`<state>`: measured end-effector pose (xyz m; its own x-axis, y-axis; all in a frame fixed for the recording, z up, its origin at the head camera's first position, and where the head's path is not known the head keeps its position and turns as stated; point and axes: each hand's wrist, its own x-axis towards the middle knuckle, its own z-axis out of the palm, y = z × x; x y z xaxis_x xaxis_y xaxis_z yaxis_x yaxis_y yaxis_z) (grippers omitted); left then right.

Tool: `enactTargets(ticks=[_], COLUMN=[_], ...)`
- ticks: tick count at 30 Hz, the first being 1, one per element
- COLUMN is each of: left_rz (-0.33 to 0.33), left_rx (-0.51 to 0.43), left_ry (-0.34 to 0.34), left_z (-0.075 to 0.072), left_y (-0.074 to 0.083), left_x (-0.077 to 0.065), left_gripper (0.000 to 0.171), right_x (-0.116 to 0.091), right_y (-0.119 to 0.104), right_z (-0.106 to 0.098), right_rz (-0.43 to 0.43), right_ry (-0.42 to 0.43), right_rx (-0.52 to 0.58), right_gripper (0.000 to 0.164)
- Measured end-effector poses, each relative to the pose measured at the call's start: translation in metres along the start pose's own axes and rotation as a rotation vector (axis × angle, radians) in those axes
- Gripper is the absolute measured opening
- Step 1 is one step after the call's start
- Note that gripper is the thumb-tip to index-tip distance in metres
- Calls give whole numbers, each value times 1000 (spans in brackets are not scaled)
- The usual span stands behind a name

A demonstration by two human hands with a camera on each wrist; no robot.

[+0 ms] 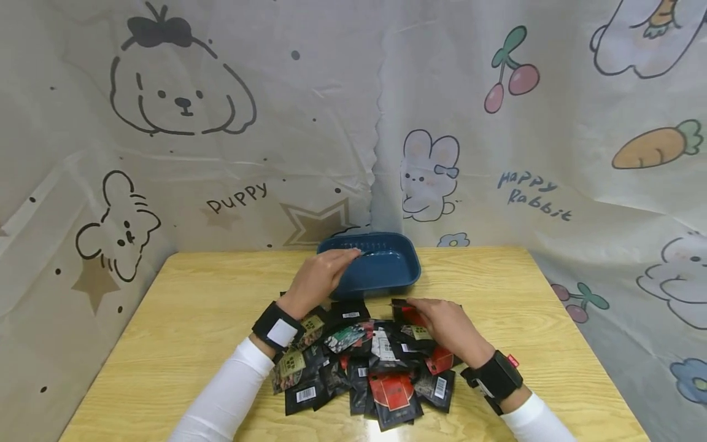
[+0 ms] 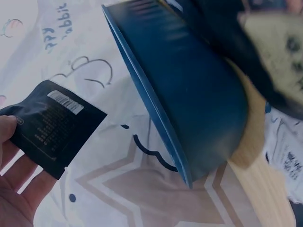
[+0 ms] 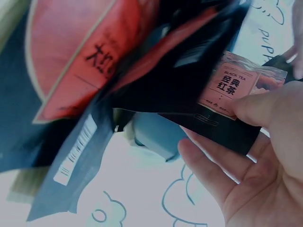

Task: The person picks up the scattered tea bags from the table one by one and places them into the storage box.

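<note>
My left hand (image 1: 317,279) is raised over the left side of a blue plastic basin (image 1: 381,270). Between its thumb and fingers it pinches a small black packet (image 2: 57,127), whose barcode side shows in the left wrist view. At the far right of the pile, my right hand (image 1: 452,325) pinches a black tea packet (image 3: 229,90) with a red label reading "BLACK TEA". Its thumb lies on the label and its fingers are behind. Several black packets (image 1: 394,393) with red, white or patterned labels lie overlapping between the two forearms, in front of the basin.
The wooden table (image 1: 193,325) extends to both sides of the pile. Behind it hangs a pale cloth (image 1: 331,92) printed with cartoon animals, right at the basin's back. Both wrists wear black bands (image 1: 499,377).
</note>
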<state>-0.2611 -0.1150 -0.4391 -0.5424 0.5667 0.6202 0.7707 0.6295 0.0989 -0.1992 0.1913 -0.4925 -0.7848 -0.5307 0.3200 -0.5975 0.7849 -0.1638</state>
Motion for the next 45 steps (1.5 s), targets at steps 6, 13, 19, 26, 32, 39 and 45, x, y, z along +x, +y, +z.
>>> enactTargets(ticks=[6,13,19,26,32,39,45], left_rz=[-67,-120,-161,-102,-61,-38,-46], left_rx=[48,102,79,73,79,7,-53], left_ry=[-46,-201,-289,-285,-316,-327,-480], left_z=[13,35,41,23,1,-12,-10], left_y=[-14,-25,-28,-15,8,32,50], left_x=[8,8,2,-12,-28,-50,-65], left_gripper=[36,34,38,50,56,55,61], right_x=[-7,-10,-7,5,28,73,105], right_y=[-11,-19,-22,-20,-10,11,22], right_z=[-12,-26,-34,-40,-43,-39,-24], right_rz=[-10,-23,-59,-68,-82,-98,-102], right_ry=[38,90,119,152,186,214,199], right_rx=[12,30,35,39,55,55,60], right_gripper=[32,34,34,34,34,38,36])
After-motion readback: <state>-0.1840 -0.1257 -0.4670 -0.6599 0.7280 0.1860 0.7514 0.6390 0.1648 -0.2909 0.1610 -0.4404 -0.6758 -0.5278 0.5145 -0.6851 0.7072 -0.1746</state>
